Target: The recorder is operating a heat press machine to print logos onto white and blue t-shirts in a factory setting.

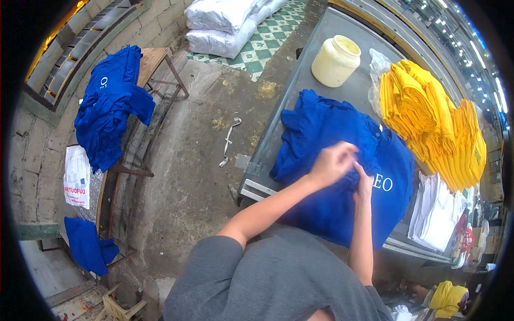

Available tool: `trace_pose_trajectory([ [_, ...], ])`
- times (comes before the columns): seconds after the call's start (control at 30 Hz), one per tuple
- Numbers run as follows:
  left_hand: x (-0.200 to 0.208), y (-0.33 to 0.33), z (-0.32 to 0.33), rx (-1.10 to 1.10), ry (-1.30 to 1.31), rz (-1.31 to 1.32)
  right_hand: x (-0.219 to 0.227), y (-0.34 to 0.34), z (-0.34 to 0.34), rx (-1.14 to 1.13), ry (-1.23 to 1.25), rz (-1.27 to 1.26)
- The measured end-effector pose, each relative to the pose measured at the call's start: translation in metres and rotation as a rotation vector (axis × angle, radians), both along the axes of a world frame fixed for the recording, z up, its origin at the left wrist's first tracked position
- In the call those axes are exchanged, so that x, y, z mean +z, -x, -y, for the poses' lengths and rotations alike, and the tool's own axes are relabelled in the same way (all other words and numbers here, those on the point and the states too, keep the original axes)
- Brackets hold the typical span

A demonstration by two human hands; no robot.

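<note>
Blue garments: a broad heap of blue cloth point(316, 125) lies on the grey table point(262, 172), directly under and around both hands, rumpled at the far left and smoother at the right.
Heap's long axis: slantwise, from the far-left bunched edge toward the near-right side, where the cloth reaches the table's near edge.
Right hand point(363, 184): nearer the body and nearer the white lettering point(383, 183), which sits just to its right; the thumb points up and leftward, the fingers bend in against the blue cloth.
Left hand point(333, 165): a little farther out and to the left, over the middle of the heap, fingers half curled and angled toward the right thumb.
Gap between hands: small; the left fingertips hang just beyond the right thumb, with blue cloth directly below.
Finger grip: the left hand is motion-blurred and the right hand's inner side is hidden, so I cannot tell whether either one pinches a fold.
Beyond the heap: a cream tub point(334, 67) stands upright at the far side, while yellow folded garments point(415, 101) and white folded cloth point(433, 211) lie to the right.
</note>
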State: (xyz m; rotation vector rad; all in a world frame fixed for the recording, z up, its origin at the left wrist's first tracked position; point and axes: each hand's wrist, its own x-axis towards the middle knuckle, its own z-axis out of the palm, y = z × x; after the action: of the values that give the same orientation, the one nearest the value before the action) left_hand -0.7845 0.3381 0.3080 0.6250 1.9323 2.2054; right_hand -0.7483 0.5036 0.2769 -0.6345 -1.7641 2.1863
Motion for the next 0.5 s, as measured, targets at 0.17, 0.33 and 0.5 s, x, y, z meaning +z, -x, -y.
trace_pose_trajectory([
  [0.17,-0.089,0.047,0.072,0.605,0.597,0.26,0.01,-0.001,-0.003,-0.097,-0.022,-0.039],
  [0.33,-0.15,0.086,0.079,0.334,0.388,0.736,0.001,0.013,0.001,-0.052,0.111,0.019],
  [0.5,-0.11,0.097,0.078,0.398,-0.818,0.653,-0.018,0.022,-0.014,-0.094,0.109,0.095],
])
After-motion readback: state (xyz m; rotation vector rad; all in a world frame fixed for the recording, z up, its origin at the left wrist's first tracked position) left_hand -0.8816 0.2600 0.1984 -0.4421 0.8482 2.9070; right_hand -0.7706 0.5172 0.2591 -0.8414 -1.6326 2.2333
